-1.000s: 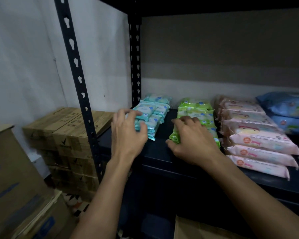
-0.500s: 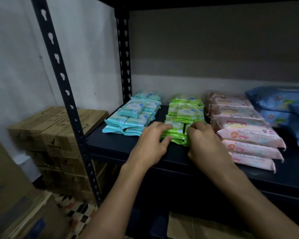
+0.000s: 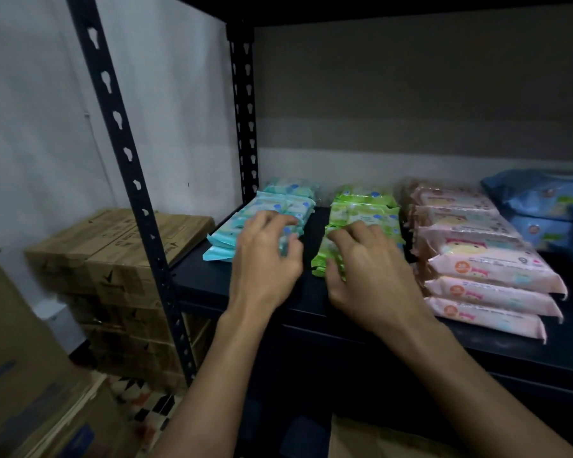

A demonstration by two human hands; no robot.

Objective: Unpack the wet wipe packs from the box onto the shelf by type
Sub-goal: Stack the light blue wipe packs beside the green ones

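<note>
On the dark shelf board (image 3: 203,275) lie rows of wet wipe packs sorted by colour: teal packs (image 3: 227,233) at the left, then green packs (image 3: 362,206), pink packs (image 3: 492,270) and blue packs (image 3: 538,200) at the far right. My left hand (image 3: 264,263) is on the near right end of the teal row, fingers curled over a pack and thumb against its side. My right hand (image 3: 372,269) grips the front green pack, which it mostly hides. A brown cardboard box (image 3: 358,439) shows at the bottom edge, below the shelf.
A perforated black upright (image 3: 131,180) stands left of my arms, another (image 3: 244,127) at the back corner. Stacked brown cartons (image 3: 113,249) sit outside the rack at the left, with a larger box (image 3: 17,365) nearer. An upper shelf hangs overhead.
My left hand moved left from the green packs back onto the teal row. My right hand stayed on the front of the green row. The camera view shifted slightly.
</note>
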